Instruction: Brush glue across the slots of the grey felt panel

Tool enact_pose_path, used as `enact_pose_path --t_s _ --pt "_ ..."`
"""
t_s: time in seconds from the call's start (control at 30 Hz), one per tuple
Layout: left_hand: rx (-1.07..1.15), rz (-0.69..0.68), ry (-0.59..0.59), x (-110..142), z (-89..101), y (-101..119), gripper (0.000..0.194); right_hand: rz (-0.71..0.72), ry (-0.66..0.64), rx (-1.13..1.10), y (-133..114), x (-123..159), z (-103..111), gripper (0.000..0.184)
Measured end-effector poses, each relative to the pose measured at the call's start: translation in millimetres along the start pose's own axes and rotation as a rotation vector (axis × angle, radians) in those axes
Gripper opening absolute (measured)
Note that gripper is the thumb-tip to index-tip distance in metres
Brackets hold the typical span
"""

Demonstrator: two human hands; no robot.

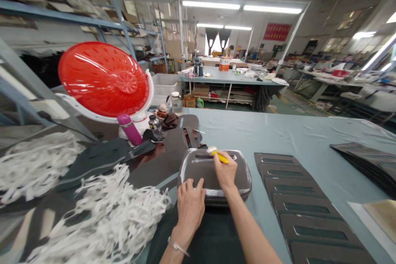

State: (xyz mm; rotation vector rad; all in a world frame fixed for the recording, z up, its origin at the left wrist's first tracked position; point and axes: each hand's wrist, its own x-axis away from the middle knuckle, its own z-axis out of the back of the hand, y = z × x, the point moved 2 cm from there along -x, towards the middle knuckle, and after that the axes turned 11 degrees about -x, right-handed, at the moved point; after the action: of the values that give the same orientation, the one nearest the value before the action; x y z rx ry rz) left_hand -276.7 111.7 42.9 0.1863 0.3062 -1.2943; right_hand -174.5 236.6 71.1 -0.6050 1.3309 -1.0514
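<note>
With the rounded dark panel as the clock's centre and twelve pointing away from the person, the left hand lies at about half past seven. It is open, its fingers slightly spread and its fingertips resting on the panel's near-left part (a thin bracelet circles that wrist). The right hand is closed around the yellow handle of a small brush, the forearm reaching in from five o'clock.

The brush's pale end points toward eleven o'clock, beside the long narrow slot near the panel's twelve o'clock edge; whether the bristles touch the surface I cannot tell. The panel lies on the blue-green table, directly in front of the person, with whitish smears along its rim and near the slot.

Between three and four o'clock, a row of dark slotted pieces overlaps like shingles, and more dark sheets lie farther out at three. Toward eight o'clock spreads a tangled heap of white strips. At ten stand a purple bottle and, beyond it, a big red basket (tipped on its side); a clear jar with a white lid stands at eleven. Near twelve, an orange-and-white bucket sits on a farther bench.
</note>
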Motion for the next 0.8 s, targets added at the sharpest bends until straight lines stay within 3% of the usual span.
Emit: enact_pose_path --t_s 0.07,0.13,0.2,0.33,0.43,0.53,0.63,0.7,0.8 --pt "-0.012 -0.004 0.009 0.4 -1.8 -1.2 0.034 0.027 -0.136 -0.057 -9.3 4.0 -37.3 0.027" --pt "-0.011 -0.005 0.021 1.4 -3.6 -3.6 0.034 0.001 -0.162 -0.012 -4.2 1.9 -46.6 0.026" --pt "0.002 0.001 0.030 2.2 -3.9 -6.4 0.033 -0.054 -0.082 0.098 13.1 -6.6 -21.2 0.028" --pt "0.017 0.014 0.014 -3.0 1.8 -5.2 0.031 -0.160 0.224 0.383 52.1 -26.1 79.8 0.036" --pt "0.047 0.027 -0.028 -16.8 4.5 10.8 0.027 -0.219 0.260 0.463 68.0 -25.8 126.4 0.040" --pt "0.273 -0.053 -0.095 -35.3 -2.9 43.3 0.027 -0.252 0.136 0.386 70.1 -8.5 132.4 0.042" --pt "0.642 -0.112 -0.209 -55.5 -19.9 81.5 0.028 -0.216 0.124 0.246 59.9 8.6 125.3 0.040" --pt "0.853 -0.082 -0.336 -69.9 -32.7 104.5 0.031 -0.200 0.187 0.185 48.5 14.4 122.6 0.037" --pt "1.052 0.006 -0.474 -88.8 -43.8 128.8 0.046 -0.186 0.169 0.113 28.4 19.3 116.5 0.031"
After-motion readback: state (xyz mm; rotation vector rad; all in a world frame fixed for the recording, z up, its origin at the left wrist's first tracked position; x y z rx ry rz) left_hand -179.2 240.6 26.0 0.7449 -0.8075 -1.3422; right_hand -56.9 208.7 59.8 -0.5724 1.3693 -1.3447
